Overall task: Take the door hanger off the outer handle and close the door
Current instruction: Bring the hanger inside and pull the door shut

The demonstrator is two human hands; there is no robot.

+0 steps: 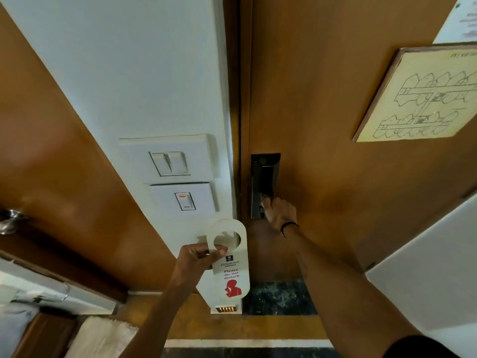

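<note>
I see brown door shut against white wall; left hand pinches hanger (off handle), right hand grips lock handle

Both bare arms reach forward and up from the near edge. The left hand is raised at centre-left, fingers curled and thumb pinched closed on a card, forearm angled up from below. The right hand stretches farther, fingers wrapped shut around a handle, a dark band circling its wrist, arm nearly straight.
</note>
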